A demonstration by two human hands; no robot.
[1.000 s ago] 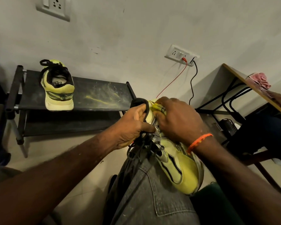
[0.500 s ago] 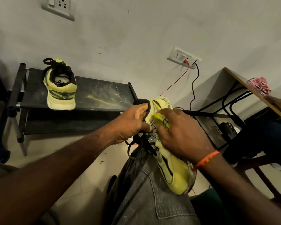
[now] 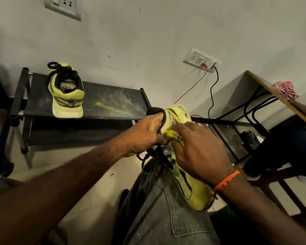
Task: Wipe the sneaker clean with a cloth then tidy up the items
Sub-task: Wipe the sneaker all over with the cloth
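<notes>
Shoe rack (image 3: 113, 103): left of the knee, bearing the second sneaker (image 3: 66, 93).
Sneaker (image 3: 187, 177): on the jeans-clad knee.
Left hand (image 3: 145, 133): fingers clenched on its collar.
Right hand (image 3: 200, 152): fingers grasping a yellow cloth (image 3: 171, 135) against the sneaker's side.

Centre frame: your left hand (image 3: 147, 133) grips the collar of the yellow sneaker (image 3: 189, 184), which rests on your knee. Your right hand (image 3: 200, 152) presses a yellow cloth (image 3: 171, 135) against its side. Upper left: second sneaker (image 3: 66, 94) on black rack (image 3: 113, 101).
</notes>
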